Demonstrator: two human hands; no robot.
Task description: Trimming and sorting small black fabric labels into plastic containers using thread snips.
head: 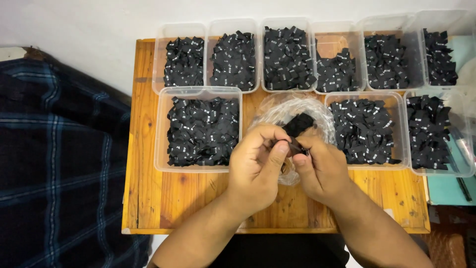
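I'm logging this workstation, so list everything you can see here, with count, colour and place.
clear plastic tubs: nine, see-through; six along the table's far edge, three in a nearer row.
small black labels: too many to count, black with white marks, filling the tubs.
clear plastic bag: one, see-through, middle of the nearer row, black labels inside.
wooden table: one, orange-brown, under everything.
plaid cloth: one, dark blue, left of the table.
teal surface: one, right of the table.
left hand and right hand: two, bare, together pinching a black label in front of the bag.
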